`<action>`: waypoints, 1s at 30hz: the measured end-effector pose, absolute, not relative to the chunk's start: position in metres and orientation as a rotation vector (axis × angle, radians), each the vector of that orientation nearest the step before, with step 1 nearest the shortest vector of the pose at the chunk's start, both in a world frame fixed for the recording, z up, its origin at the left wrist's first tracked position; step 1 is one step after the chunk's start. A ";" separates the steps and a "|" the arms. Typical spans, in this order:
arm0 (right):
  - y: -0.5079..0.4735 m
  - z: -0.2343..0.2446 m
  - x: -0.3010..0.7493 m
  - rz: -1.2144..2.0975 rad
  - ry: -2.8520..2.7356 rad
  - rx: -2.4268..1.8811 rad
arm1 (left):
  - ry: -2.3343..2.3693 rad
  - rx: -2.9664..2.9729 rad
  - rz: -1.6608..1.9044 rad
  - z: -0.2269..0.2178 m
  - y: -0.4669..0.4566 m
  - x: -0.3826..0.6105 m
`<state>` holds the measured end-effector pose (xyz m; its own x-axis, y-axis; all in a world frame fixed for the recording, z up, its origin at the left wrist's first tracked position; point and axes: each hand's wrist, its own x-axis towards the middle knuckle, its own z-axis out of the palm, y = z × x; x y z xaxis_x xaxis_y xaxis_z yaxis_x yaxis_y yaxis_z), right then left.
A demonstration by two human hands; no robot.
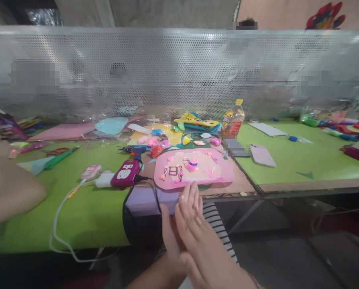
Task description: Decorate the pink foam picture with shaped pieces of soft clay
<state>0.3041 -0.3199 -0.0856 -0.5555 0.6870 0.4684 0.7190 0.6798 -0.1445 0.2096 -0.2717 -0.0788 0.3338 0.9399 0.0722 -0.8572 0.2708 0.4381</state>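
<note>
My left hand (pixel 168 235) and my right hand (pixel 199 235) are held palm to palm, low in the middle of the view, just in front of the table edge. The fingers of both are stretched flat, with the right hand lying over the left. Whether anything lies between the palms is hidden. Just beyond the fingertips a pink clay plaque (pixel 218 173) with small clay figures on it rests on the table. A lilac block (pixel 145 200) sits at the table edge left of my hands.
On the green table (pixel 302 160) are a magenta device (pixel 125 174) with a white cable (pixel 59 216), a glue gun (pixel 135 150), coloured clay bits, foam sheets, a drink bottle (pixel 233 118) and a phone (pixel 262 155). Another person's arm (pixel 7 192) reaches in at left. A perforated metal screen (pixel 167 68) backs the table.
</note>
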 end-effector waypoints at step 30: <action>-0.320 -0.076 0.307 0.072 -2.427 -1.124 | 0.387 0.551 1.362 -0.085 -0.265 0.216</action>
<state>0.3074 -0.3201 -0.0764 -0.5594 0.7335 0.3861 0.7094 0.6646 -0.2348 0.2155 -0.2648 -0.0848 0.1757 0.9830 0.0538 -0.8075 0.1126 0.5790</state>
